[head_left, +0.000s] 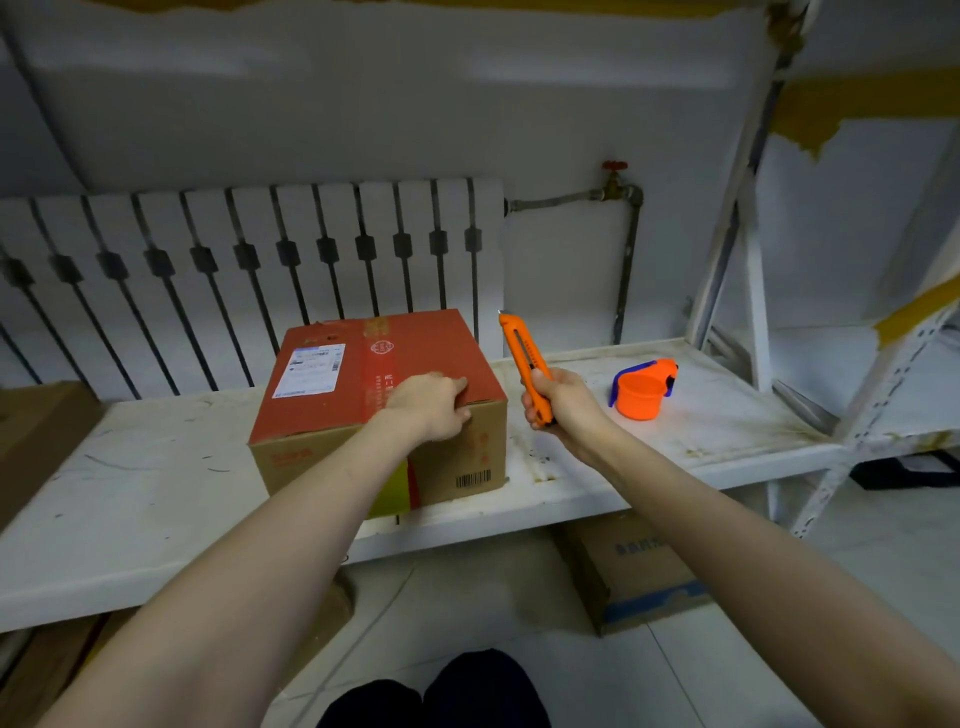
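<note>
Our knees (431, 696), in dark cloth, sit lowest in view, and both bare forearms reach out over them toward the white shelf (156, 493).

On that shelf stands the cardboard box (332, 410), its red top sealed by a printed tape strip (378, 364) running front to back, with a shipping label (310, 370) on the left half. Our left hand (434, 405) lies on the near right corner of the top, forefinger laid along the surface and the other fingers curled down over the front edge, bracing it.

Our right hand (558, 402) is wrapped round the lower half of the orange utility knife (522, 353), which points up and away, its tip just beside the box's right rear corner but not touching it. A short bit of blade seems to show at the tip; we cannot tell how far out it is.

We judge the box stiff at its edges and softer across the middle of the flaps, so bracing at a corner suits it; its weight we cannot read. The knife is light, rigid, smooth plastic, best held low on the body as it is now, clear of the blade end. The taped seam lies left of the knife, just past our left hand.

An orange tape dispenser (641, 389) sits further right on the shelf.
</note>
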